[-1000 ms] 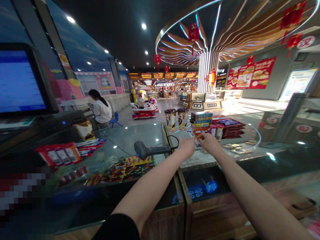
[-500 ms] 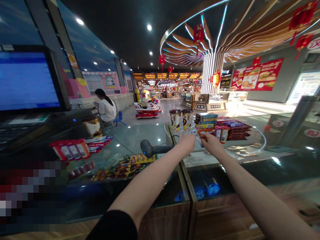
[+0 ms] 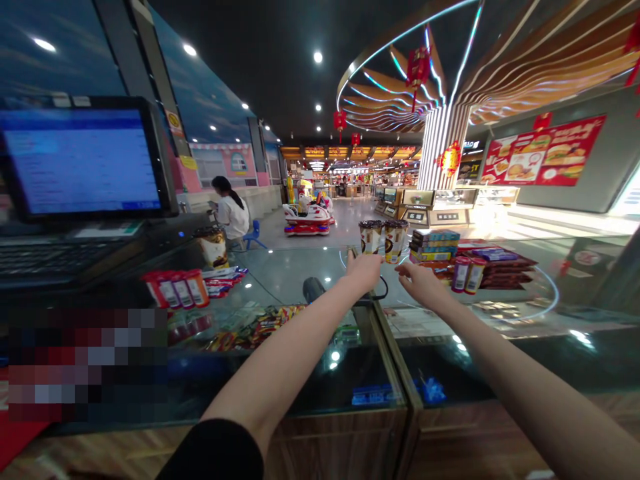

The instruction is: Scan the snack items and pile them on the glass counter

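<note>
Right now we have both bare hands stretched out over the clear glass counter [image 3: 290, 263], side by side with a gap between them. Our left hand [image 3: 364, 273] comes in palm down, and whatever its fingers are doing sits out of sight, so we can't tell if they grip anything. Our right hand [image 3: 423, 285] shows bent fingers turned towards the left one, and we can't tell whether their tips meet or pinch something small.

Just beyond our fingers, upright, stand two tall brown-and-white printed cups with dark lids, the left cup [image 3: 371, 235] directly past our left hand and the right cup [image 3: 396, 239] beyond the gap; contact with either one is unclear. Past our right hand rises a stack of small blue and yellow boxes [image 3: 434, 245], and to the right of that hand we get a purple tube [image 3: 460, 275], an orange-and-purple tube [image 3: 475, 276] and a pile of dark red-brown packets [image 3: 507, 272].

Left of our left hand, partly behind our forearm, lies a black handheld scanner [image 3: 314, 289], with a black looped cord [image 3: 386, 289] showing between our hands.
</note>
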Available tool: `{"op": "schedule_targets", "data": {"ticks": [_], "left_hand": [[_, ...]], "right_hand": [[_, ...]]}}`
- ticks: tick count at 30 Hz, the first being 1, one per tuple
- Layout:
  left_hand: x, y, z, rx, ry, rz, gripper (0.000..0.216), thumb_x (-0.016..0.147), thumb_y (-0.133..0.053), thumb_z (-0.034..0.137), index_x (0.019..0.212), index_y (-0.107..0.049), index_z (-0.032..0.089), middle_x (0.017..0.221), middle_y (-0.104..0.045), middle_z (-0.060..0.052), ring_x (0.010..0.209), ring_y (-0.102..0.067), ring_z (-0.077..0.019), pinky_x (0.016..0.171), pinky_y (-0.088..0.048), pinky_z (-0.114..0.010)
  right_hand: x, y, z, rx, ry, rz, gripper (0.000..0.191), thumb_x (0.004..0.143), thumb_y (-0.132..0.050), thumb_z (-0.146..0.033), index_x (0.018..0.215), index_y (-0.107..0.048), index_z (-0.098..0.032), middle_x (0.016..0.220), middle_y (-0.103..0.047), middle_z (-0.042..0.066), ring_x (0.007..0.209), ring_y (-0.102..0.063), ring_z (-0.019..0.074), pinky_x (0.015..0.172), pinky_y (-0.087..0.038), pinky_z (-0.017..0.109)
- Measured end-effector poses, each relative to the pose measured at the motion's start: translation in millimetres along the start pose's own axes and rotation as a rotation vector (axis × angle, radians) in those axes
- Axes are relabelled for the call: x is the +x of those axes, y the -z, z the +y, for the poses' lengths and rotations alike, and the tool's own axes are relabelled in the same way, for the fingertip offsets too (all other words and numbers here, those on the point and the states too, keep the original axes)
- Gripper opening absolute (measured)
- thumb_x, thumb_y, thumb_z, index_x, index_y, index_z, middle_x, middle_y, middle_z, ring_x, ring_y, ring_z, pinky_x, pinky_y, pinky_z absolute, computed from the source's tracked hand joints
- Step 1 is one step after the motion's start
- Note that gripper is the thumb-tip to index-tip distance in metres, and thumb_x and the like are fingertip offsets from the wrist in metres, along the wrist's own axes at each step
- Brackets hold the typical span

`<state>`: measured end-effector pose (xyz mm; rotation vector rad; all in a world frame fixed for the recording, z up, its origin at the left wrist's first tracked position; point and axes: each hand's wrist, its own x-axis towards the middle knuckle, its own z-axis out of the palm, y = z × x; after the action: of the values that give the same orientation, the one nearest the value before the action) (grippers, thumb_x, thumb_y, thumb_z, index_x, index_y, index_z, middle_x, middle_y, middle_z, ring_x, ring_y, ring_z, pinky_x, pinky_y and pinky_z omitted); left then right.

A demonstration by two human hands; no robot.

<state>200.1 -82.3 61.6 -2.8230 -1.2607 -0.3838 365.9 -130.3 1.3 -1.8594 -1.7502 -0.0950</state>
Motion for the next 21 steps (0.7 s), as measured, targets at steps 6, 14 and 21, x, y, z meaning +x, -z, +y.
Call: {"op": "schedule_targets", "data": {"ticks": [6, 14, 21], "left_hand": [[-13, 13, -40, -0.020, 0.059, 0.063, 0.046, 0.091, -0.037, 0.010, 0.125, -0.064, 0.026, 0.124, -0.069, -0.007, 0.119, -0.061, -0.0252, 0.114, -0.027, -0.055], [-36, 24, -96, -0.049, 0.170, 0.139, 0.049, 0.089, -0.037, 0.006, 0.125, -0.064, 0.026, 0.126, -0.069, -0.003, 0.120, -0.061, -0.0213, 0.114, -0.032, -0.046], [-63, 26, -141, -0.056, 0.276, 0.145, 0.047, 0.090, -0.036, 0.007, 0.125, -0.062, 0.026, 0.129, -0.068, 0.000, 0.122, -0.059, -0.0168, 0.112, -0.035, -0.039]], "right_hand": [[15, -11, -29, 0.024, 0.039, -0.004, 0.029, 0.090, -0.051, -0.015, 0.114, -0.066, -0.017, 0.111, -0.074, 0.009, 0.105, -0.067, 0.0202, 0.093, -0.048, 0.030], [31, -28, -65, 0.009, 0.095, -0.030, 0.030, 0.092, -0.049, -0.019, 0.116, -0.067, -0.018, 0.111, -0.074, 0.009, 0.103, -0.068, 0.0216, 0.089, -0.048, 0.031], [44, -43, -90, 0.006, 0.153, -0.060, 0.030, 0.092, -0.048, -0.020, 0.115, -0.067, -0.018, 0.111, -0.074, 0.009, 0.103, -0.067, 0.0234, 0.087, -0.047, 0.031]]}}
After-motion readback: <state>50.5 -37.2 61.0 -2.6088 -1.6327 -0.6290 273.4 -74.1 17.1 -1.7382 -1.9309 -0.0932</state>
